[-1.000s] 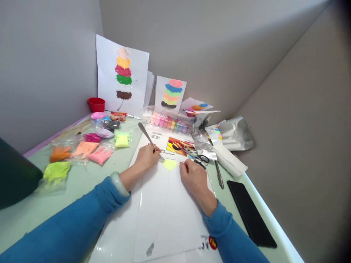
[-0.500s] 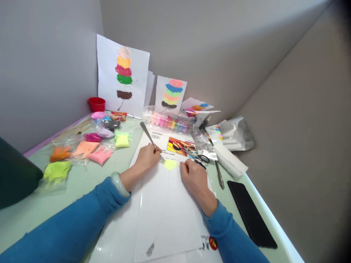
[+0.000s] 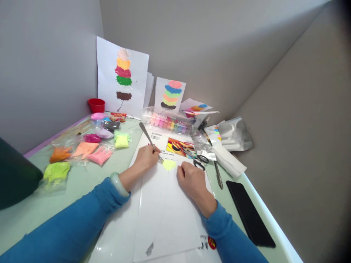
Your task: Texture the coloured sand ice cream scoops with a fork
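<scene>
My left hand point(image 3: 146, 156) is closed around a metal fork point(image 3: 146, 133), handle pointing up and away, tines low beside a flat yellow patch of modelling clay point(image 3: 169, 165). The clay lies on a white sheet of paper point(image 3: 164, 212) with a thin drawn line running down from it and a grey scribble at the near end. To the right of the patch, my right hand point(image 3: 192, 179) rests on the sheet, fingers curled into a fist. The inside of that fist is hidden. Black-handled scissors point(image 3: 199, 162) lie just beyond it.
Bags of coloured clay point(image 3: 99, 153) lie at the left, near a red cup point(image 3: 96, 105). Painted sheets point(image 3: 137, 69) lean on the back wall behind a clear pack of clay point(image 3: 167, 122). At right are a pen point(image 3: 218, 176), a white tissue roll point(image 3: 229, 160) and a black phone-like slab point(image 3: 249, 213).
My right hand has shifted slightly toward me, uncovering more of the scissors' handles. The fork stays in my left hand beside the yellow clay, barely moved.
</scene>
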Available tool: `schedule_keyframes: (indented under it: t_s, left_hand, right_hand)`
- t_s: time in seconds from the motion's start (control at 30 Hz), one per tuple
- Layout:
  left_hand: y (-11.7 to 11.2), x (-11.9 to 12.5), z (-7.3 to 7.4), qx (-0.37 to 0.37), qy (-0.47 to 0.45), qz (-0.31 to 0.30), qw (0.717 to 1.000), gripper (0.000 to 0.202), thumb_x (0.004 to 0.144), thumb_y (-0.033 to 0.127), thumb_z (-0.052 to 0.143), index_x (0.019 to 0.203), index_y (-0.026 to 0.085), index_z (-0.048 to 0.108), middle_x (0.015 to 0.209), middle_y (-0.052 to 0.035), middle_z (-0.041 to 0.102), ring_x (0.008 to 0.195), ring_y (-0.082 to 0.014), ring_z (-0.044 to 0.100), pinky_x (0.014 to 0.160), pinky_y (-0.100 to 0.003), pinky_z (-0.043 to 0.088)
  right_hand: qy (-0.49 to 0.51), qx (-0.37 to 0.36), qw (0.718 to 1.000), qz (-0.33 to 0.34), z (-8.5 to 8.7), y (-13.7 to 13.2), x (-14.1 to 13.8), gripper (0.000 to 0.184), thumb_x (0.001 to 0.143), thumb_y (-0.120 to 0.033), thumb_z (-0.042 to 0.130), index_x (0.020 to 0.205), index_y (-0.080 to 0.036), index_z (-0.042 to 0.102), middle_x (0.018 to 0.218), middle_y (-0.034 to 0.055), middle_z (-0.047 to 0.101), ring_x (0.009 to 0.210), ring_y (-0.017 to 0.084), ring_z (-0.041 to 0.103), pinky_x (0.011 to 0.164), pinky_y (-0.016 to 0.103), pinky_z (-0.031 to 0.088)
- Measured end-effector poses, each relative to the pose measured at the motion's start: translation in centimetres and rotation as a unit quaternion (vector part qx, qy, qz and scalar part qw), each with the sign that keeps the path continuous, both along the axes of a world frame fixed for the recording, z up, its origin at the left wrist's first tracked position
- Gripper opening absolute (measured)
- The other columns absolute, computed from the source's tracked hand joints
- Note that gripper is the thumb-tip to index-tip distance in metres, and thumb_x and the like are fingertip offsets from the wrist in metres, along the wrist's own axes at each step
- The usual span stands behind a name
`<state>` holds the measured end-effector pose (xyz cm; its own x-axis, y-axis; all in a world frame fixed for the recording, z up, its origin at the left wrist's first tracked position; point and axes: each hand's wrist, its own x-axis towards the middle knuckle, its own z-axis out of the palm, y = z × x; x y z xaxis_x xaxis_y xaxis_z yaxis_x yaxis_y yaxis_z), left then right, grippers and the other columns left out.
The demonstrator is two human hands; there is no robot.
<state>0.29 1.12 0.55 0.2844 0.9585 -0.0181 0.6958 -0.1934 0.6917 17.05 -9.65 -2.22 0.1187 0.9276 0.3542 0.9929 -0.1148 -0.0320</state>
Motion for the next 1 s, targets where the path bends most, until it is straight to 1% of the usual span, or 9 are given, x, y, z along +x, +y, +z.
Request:
schedule_keyframes:
  t_s: [0.1,0.27,0.47,0.57,0.67,0.73,0.83,1.0]
  left_hand:
    - [0.1,-0.1,0.0,0.011,0.003,-0.004,1.0,0.027,0.082,0.017,0.049,0.093,0.016,0.074,0.062,-0.0036,0.069,0.082,-0.0203,0.068,0.084,-0.027,0.047]
    - [0.1,-0.5,0.2,0.014,0.005,0.003,1.0,0.026,0.082,0.018,0.051,0.093,0.017,0.074,0.064,-0.0032,0.07,0.084,-0.0201,0.068,0.083,-0.026,0.048]
    - [0.0,-0.8,0.8,-0.002,0.001,0.009,1.0,0.027,0.083,0.022,0.051,0.094,0.016,0.075,0.059,-0.0039,0.069,0.078,-0.0212,0.069,0.079,-0.027,0.048]
    - [-0.2,-0.6,0.8,-0.006,-0.001,-0.001,1.0,0.026,0.083,0.023,0.052,0.09,0.016,0.076,0.059,-0.0039,0.069,0.08,-0.0214,0.069,0.08,-0.027,0.048]
    - [-0.3,-0.5,0.6,0.0,-0.005,-0.015,1.0,0.024,0.082,0.021,0.053,0.084,0.017,0.077,0.062,-0.0039,0.071,0.083,-0.0209,0.068,0.082,-0.027,0.048]
    - [-0.3,-0.4,0.4,-0.001,0.0,-0.015,1.0,0.024,0.082,0.022,0.054,0.084,0.017,0.077,0.061,-0.004,0.07,0.081,-0.0209,0.068,0.082,-0.027,0.048]
    - [-0.1,-0.6,0.5,-0.011,0.008,-0.008,1.0,0.024,0.081,0.022,0.054,0.088,0.016,0.077,0.056,-0.0041,0.068,0.076,-0.0212,0.068,0.08,-0.028,0.049]
    - [0.1,-1.1,0.7,-0.024,-0.011,-0.002,1.0,0.027,0.079,0.021,0.054,0.093,0.016,0.076,0.054,-0.0028,0.067,0.063,-0.0193,0.066,0.072,-0.028,0.049]
  right_hand:
    - [-0.017,-0.003,1.0,0.016,-0.2,-0.1,-0.1,0.02,0.089,-0.023,0.046,0.077,-0.018,0.06,0.074,0.0011,0.067,0.062,0.013,0.055,0.057,0.029,0.02]
    - [-0.018,-0.014,1.0,0.004,-0.2,-0.1,-0.1,0.02,0.089,-0.023,0.046,0.077,-0.018,0.06,0.076,0.0011,0.068,0.064,0.013,0.057,0.057,0.03,0.02]
    - [-0.032,-0.032,0.999,0.002,-0.1,0.0,-0.3,0.018,0.089,-0.023,0.046,0.08,-0.018,0.061,0.078,0.002,0.068,0.062,0.013,0.057,0.056,0.03,0.018]
    - [-0.035,-0.033,0.999,0.0,-0.1,0.0,-0.4,0.018,0.089,-0.023,0.046,0.08,-0.018,0.06,0.078,0.0022,0.068,0.062,0.014,0.057,0.056,0.03,0.018]
    - [-0.035,-0.035,0.999,-0.002,-0.1,-0.1,-0.4,0.018,0.089,-0.023,0.046,0.081,-0.019,0.06,0.079,0.0021,0.068,0.063,0.014,0.058,0.056,0.031,0.018]
    - [-0.035,-0.041,0.999,-0.003,0.0,-0.1,-0.4,0.018,0.09,-0.023,0.046,0.081,-0.018,0.061,0.08,0.0021,0.068,0.063,0.014,0.058,0.056,0.031,0.018]
    - [-0.037,-0.049,0.998,-0.006,0.1,-0.1,-0.4,0.018,0.09,-0.022,0.045,0.081,-0.018,0.061,0.08,0.0024,0.068,0.063,0.014,0.058,0.056,0.031,0.018]
    - [-0.041,-0.052,0.998,-0.003,0.2,-0.1,-0.5,0.018,0.09,-0.022,0.046,0.082,-0.018,0.061,0.079,0.0023,0.068,0.062,0.014,0.057,0.056,0.031,0.017]
